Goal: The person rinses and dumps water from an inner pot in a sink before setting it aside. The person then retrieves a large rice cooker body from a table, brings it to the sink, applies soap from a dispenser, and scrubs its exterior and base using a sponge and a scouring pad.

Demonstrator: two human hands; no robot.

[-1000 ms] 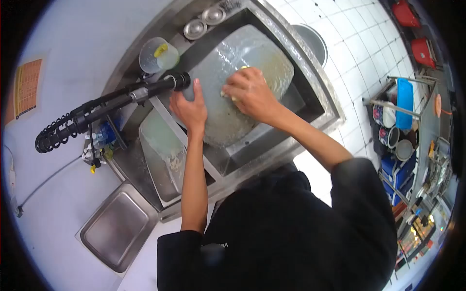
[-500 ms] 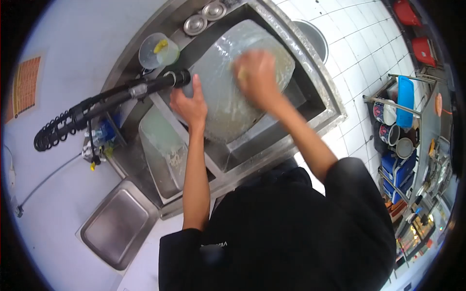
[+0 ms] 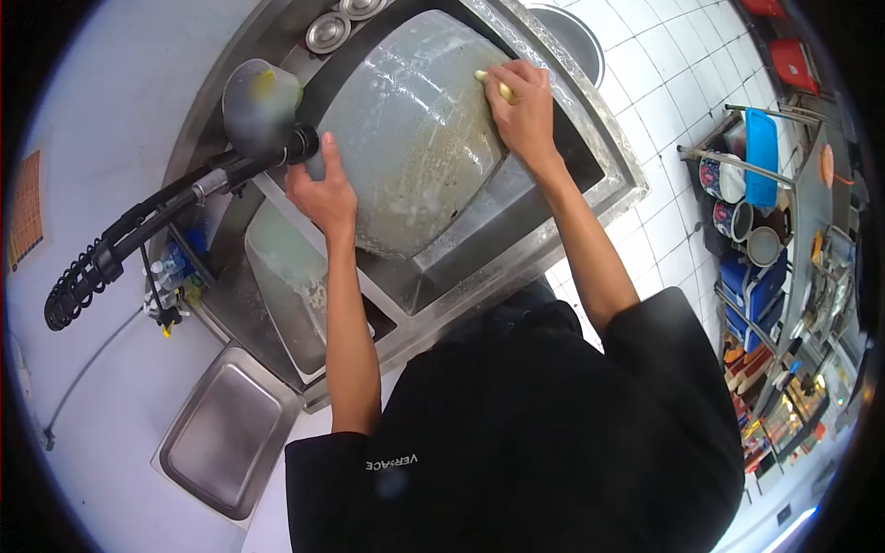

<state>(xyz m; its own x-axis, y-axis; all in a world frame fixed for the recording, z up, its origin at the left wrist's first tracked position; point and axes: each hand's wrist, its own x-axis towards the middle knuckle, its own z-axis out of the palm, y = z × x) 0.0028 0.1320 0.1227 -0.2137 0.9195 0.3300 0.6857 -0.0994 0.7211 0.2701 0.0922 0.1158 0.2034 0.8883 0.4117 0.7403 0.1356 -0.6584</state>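
Observation:
A large wet grey panel [image 3: 415, 129] with brownish residue lies tilted in the sink basin [image 3: 516, 221]. My right hand [image 3: 522, 101] is closed on a small yellow sponge [image 3: 505, 90] at the panel's upper right edge. At the panel's left edge rests my left hand [image 3: 323, 192], thumb raised apart from the fingers; part of its grip is hidden. The black spray faucet [image 3: 302, 145] hangs just above the left hand. A second, similar panel [image 3: 286, 267] stands in the left basin, beside my left forearm.
A clear plastic tub [image 3: 258, 106] with something yellow inside stands on the sink's back ledge, near two round metal lids [image 3: 328, 32]. A steel tray [image 3: 226, 433] lies at lower left. A round metal basin [image 3: 576, 41] is beyond the sink; a cluttered rack [image 3: 761, 175] stands at right.
My right hand has moved with the sponge from the panel's middle to its upper right edge. My left hand stays at the left edge. The whole view has shifted slightly.

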